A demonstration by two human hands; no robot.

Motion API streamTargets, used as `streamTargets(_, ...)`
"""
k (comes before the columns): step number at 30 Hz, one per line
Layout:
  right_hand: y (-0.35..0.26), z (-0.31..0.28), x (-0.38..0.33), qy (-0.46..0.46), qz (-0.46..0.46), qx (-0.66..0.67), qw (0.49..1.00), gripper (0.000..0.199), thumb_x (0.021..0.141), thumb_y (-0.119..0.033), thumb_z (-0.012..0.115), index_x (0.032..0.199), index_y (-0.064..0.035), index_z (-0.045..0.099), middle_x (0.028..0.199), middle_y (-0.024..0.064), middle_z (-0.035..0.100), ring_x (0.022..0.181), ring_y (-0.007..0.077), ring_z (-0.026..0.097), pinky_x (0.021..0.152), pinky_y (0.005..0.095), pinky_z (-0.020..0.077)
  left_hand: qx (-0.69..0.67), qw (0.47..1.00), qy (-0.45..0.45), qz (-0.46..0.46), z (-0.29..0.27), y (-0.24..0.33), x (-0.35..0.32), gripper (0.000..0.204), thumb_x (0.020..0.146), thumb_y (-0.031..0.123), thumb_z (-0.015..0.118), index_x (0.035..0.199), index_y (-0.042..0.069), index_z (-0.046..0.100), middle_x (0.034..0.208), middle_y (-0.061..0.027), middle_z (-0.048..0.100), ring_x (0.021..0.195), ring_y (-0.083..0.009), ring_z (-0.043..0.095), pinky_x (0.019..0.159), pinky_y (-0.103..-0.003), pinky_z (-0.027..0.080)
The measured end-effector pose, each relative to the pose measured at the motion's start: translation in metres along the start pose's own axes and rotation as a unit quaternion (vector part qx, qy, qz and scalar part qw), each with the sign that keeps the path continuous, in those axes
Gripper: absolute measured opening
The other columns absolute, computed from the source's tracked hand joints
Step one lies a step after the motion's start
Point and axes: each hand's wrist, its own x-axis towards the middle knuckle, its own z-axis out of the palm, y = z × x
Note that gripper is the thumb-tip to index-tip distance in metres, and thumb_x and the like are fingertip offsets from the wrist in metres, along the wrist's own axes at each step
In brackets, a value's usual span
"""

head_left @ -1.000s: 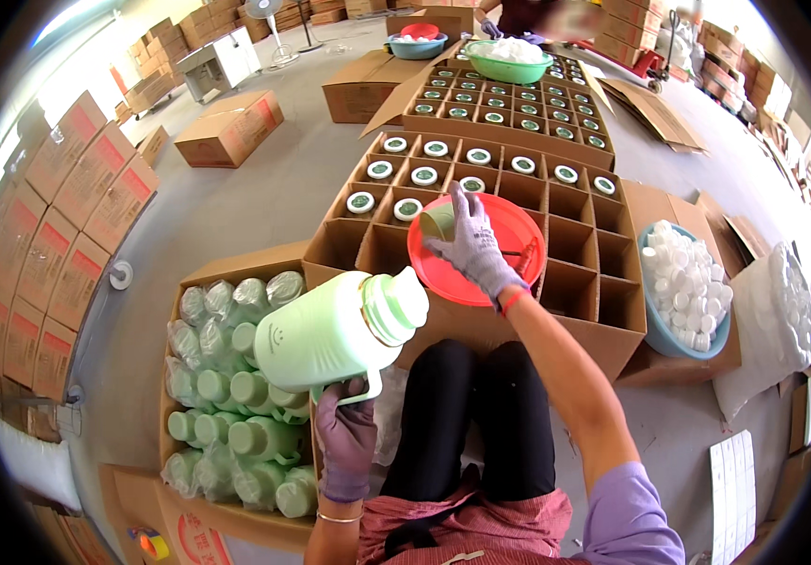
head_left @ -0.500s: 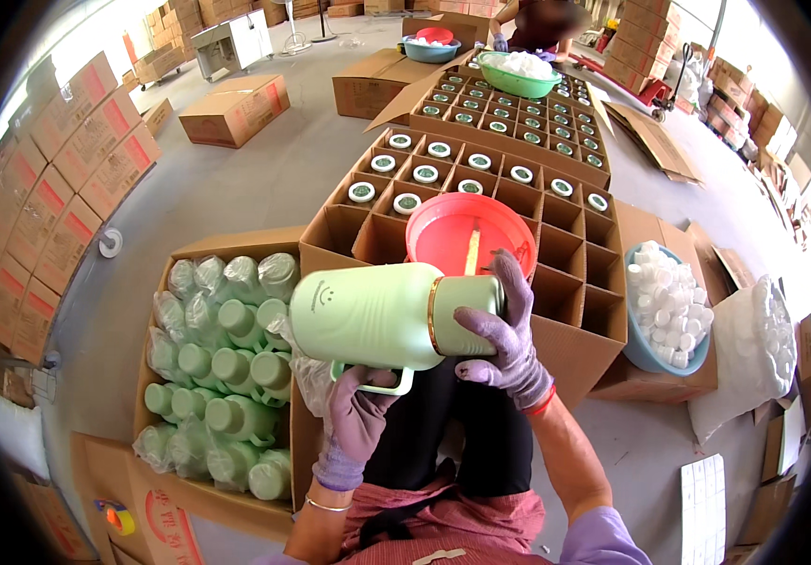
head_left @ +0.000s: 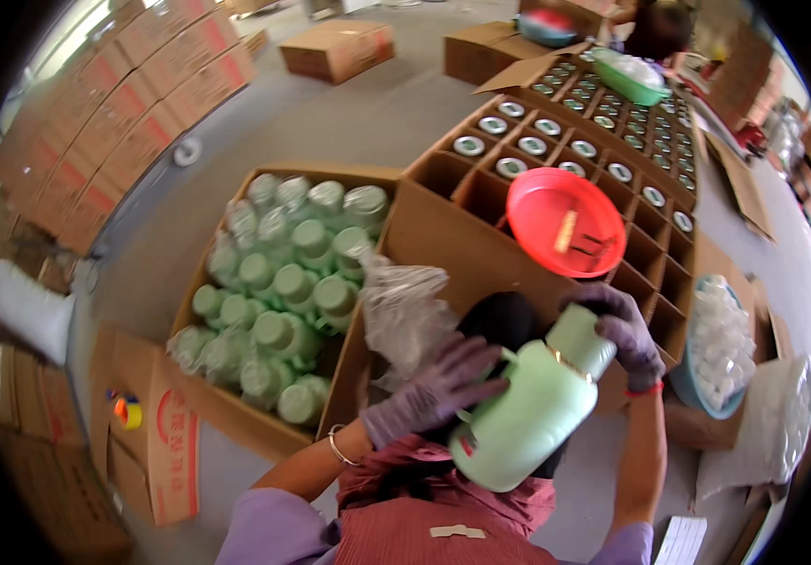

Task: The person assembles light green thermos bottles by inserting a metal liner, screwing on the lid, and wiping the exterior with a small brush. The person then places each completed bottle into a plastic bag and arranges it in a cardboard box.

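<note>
A pale green jug (head_left: 528, 414) with a handle lies tilted across my lap. My left hand (head_left: 429, 391), in a purple glove, grips it by the handle side. My right hand (head_left: 624, 331), also gloved, closes over the jug's green lid at its upper end. To my left an open carton (head_left: 236, 414) is packed with several wrapped green jugs (head_left: 283, 292). Ahead, a divided carton (head_left: 443, 240) with many cells carries a red plastic dish (head_left: 564, 221).
A crumpled clear plastic bag (head_left: 404, 311) rests on the carton edge. A blue basin of white parts (head_left: 718, 344) sits at my right. More divided cartons with capped jugs (head_left: 603, 122) stretch ahead. Stacked boxes (head_left: 132, 104) line the left. Another person (head_left: 655, 28) sits far ahead.
The jug has come down lower and closer to my body, tilting upright-right. My right hand has shifted onto the lid end. The view has turned toward the left carton.
</note>
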Motion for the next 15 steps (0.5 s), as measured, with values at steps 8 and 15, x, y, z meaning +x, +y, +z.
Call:
streamTargets(8,0.025,0.049,0.0,-0.057,0.053,-0.111,0.991,0.031,0.084,-0.015,0.061,0.108,0.0036,0.067,0.111,0.0137,0.065,0.103,0.0211,0.062,0.093,0.0336,0.0491,-0.054,0.936,0.115,-0.327,-0.068,-0.036,-0.074,0.039,0.082,0.009,0.072,0.12,0.003,0.063,0.118,-0.0165,0.063,0.104,-0.0337,0.062,0.088,-0.042,0.052)
streamTargets(15,0.007,0.056,0.035,-0.001,0.037,-0.206,0.978,0.029,0.083,-0.008,0.063,0.109,0.0035,0.067,0.104,0.012,0.067,0.093,0.0209,0.065,0.087,0.0309,0.0512,-0.161,0.766,-0.069,-0.619,-0.005,-0.126,-0.087,0.034,0.089,0.029,0.07,0.101,-0.003,0.068,0.093,-0.012,0.07,0.081,-0.0202,0.065,0.074,-0.034,0.053)
